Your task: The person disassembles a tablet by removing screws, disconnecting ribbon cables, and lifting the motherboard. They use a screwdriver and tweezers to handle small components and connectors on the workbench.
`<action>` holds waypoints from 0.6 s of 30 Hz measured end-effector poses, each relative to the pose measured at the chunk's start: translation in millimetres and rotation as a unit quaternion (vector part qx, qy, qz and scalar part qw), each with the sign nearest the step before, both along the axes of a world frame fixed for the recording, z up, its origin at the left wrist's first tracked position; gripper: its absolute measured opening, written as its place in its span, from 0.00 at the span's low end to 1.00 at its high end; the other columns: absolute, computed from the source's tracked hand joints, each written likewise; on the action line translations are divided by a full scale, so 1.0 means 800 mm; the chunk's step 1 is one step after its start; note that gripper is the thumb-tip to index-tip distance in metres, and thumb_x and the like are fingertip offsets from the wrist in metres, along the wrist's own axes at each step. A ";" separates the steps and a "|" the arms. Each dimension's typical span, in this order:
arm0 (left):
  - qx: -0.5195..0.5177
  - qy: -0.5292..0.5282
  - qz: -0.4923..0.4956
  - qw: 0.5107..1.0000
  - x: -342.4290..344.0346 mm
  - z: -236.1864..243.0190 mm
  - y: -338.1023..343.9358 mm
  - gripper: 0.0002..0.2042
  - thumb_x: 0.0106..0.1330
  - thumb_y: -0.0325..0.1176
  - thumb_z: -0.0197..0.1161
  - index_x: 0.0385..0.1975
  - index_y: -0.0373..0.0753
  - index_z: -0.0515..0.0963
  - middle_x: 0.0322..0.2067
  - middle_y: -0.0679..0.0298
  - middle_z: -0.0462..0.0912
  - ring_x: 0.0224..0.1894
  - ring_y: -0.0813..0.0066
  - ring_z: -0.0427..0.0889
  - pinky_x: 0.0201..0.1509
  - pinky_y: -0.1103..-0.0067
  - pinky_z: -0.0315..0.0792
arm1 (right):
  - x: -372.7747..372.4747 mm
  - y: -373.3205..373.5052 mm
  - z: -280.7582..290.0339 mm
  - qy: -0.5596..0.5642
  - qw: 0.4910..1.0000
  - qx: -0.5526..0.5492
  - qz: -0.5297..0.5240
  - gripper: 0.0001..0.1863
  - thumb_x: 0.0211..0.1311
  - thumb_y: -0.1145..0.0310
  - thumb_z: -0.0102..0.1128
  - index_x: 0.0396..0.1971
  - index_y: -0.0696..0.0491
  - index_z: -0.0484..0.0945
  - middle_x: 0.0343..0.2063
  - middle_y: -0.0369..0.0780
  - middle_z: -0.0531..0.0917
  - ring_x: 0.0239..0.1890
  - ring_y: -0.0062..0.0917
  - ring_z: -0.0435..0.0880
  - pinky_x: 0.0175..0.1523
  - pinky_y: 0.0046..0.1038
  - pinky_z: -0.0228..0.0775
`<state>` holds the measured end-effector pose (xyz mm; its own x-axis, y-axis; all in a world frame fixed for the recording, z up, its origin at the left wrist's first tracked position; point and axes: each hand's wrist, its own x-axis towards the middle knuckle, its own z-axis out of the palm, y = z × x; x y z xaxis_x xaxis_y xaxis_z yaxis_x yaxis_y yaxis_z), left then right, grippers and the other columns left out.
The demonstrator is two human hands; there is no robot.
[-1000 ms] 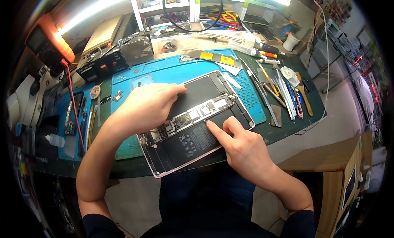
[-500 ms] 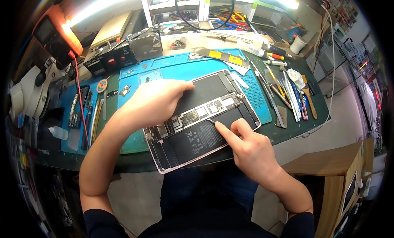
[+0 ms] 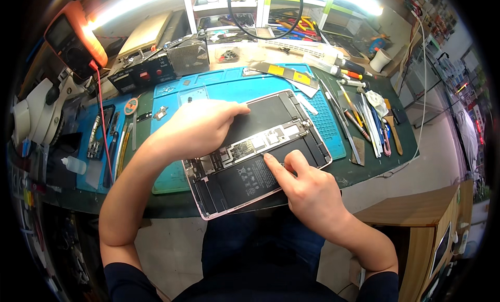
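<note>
An electronics repair workshop, by the look of it: an opened tablet (image 3: 258, 141) with bare circuitry lies over a blue work mat (image 3: 234, 85), an orange multimeter (image 3: 73, 44) stands to the left, syringes (image 3: 320, 63) and a wooden-handled brush (image 3: 394, 130) share the dark green tabletop (image 3: 341, 170), and pliers (image 3: 308, 23) crowd the shelf beyond.

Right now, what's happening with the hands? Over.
Left hand over opened, pink-rimmed black tablet, blocking part from view. Right hand, index extended, fingertip near silver circuit board.
</note>
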<state>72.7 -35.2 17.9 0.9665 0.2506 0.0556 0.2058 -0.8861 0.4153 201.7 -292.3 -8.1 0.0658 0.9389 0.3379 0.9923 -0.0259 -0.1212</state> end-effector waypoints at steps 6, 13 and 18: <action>0.004 -0.019 -0.003 1.000 -0.003 -0.004 0.000 0.17 0.80 0.29 0.56 0.63 0.41 0.84 0.57 0.50 0.89 0.61 0.48 0.86 0.66 0.62 0.79 | -0.007 -0.002 -0.003 0.003 1.000 0.002 -0.009 0.26 0.62 0.78 0.65 0.62 0.55 0.85 0.37 0.38 0.76 0.27 0.26 0.85 0.31 0.28 0.81; 0.017 -0.017 0.003 1.000 -0.004 -0.003 -0.005 0.17 0.80 0.29 0.55 0.62 0.40 0.84 0.56 0.49 0.89 0.59 0.47 0.87 0.65 0.61 0.80 | 0.005 -0.005 0.000 0.023 0.999 0.007 0.039 0.26 0.62 0.77 0.65 0.62 0.56 0.85 0.38 0.38 0.76 0.28 0.24 0.87 0.30 0.28 0.81; 0.010 -0.005 0.004 1.000 -0.002 0.002 -0.004 0.17 0.79 0.29 0.56 0.62 0.40 0.84 0.57 0.50 0.89 0.59 0.47 0.87 0.65 0.62 0.80 | 0.005 -0.001 -0.002 0.024 0.998 0.012 0.050 0.25 0.62 0.77 0.65 0.61 0.56 0.85 0.37 0.38 0.76 0.26 0.24 0.85 0.29 0.28 0.80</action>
